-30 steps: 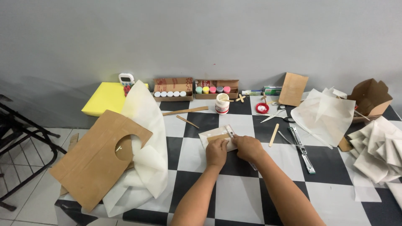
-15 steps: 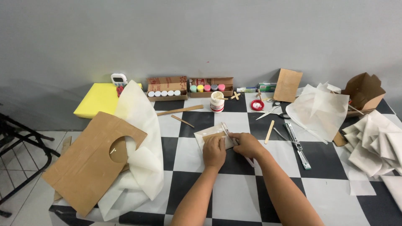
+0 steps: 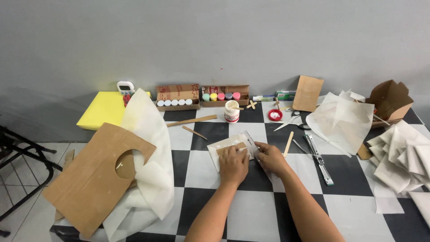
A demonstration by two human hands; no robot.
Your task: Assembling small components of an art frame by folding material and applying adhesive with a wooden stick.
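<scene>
Under your left hand (image 3: 233, 164) lay the pale sheet (image 3: 222, 148) with a brown cardboard strip (image 3: 230, 148) on it, pinned to the checkered table (image 3: 251, 215) by flattened fingers, spread narrow and pressing rather than gripping. Most of the sheet showed beyond your fingertips, on the far side toward the wall, with its left corner clear of the palm. The strip ran roughly left to right, tilted slightly up at its right end, and it sat just past your left fingertips.

Your right hand (image 3: 270, 157) was curled beside the left, touching the sheet's right edge. It pressed on a clear ruler (image 3: 251, 142), whose long axis ran diagonally from the sheet's far right corner back under those fingers and toward you. (Whether the right fingers pinched the ruler or only pressed on it, I could not tell.) The ruler crossed the strip's right end, so the right hand was the nearer one to that crossing, and the left hand the nearer one to the strip's middle.

Just right of your right fingers lay a wooden stick (image 3: 288, 143), apart from them, and further right a long metal tool (image 3: 319, 158). Beyond your fingertips stood a white glue pot (image 3: 231, 111), a red lid (image 3: 275, 115) and scissors (image 3: 290, 121). Against the wall sat two paint boxes (image 3: 200, 96). Well left of your left hand lay a cardboard panel with a round hole (image 3: 89, 179) over white foam wrap (image 3: 150, 134).
</scene>
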